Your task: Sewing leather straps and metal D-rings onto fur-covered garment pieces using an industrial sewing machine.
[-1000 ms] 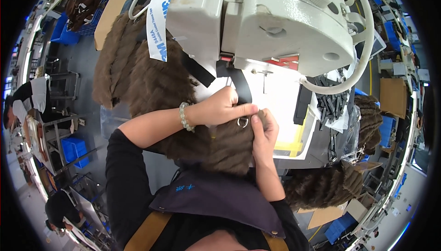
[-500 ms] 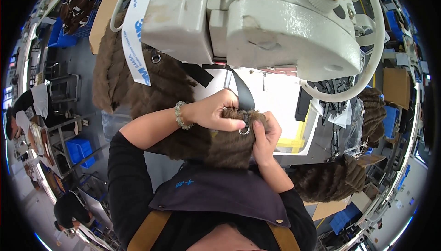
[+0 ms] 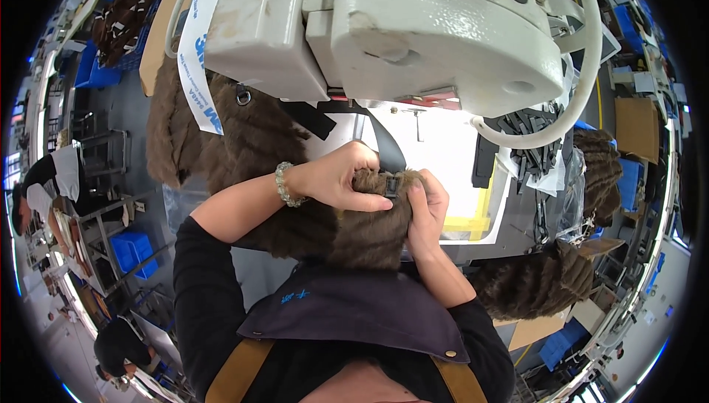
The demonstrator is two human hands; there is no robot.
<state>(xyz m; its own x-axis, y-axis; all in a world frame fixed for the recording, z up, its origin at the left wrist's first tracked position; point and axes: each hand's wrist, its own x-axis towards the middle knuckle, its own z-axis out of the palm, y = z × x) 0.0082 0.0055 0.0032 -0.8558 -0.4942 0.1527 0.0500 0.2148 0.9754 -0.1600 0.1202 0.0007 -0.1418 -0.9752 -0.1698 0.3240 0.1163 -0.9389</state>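
Note:
My left hand [image 3: 336, 181] grips the upper edge of a brown fur piece [image 3: 365, 244], its thumb pressed beside a small dark fitting [image 3: 393, 187] on the fur. My right hand [image 3: 425, 207] pinches the right side of the same edge, thumb on top and fingers curled behind. A dark strap [image 3: 385, 141] runs from that edge up towards the cream-coloured machine [image 3: 436, 49]. Both hands are over the front of a lit white work surface [image 3: 454, 163], below the machine's head. The fingertips behind the fur are hidden.
More brown fur [image 3: 185, 126] lies left, beneath a hanging white tape strip [image 3: 198, 41]. Several dark pieces [image 3: 524, 133] lie right, near a white hose [image 3: 517, 139]. Fur bundles [image 3: 532, 288] sit lower right. Two co-workers [image 3: 44, 189] [image 3: 118, 344] are at work on the left.
My left thumb has moved down and left, uncovering the fur edge and its dark fitting. The silver ring seen beside my thumbs no longer shows clearly. The view has shifted slightly.

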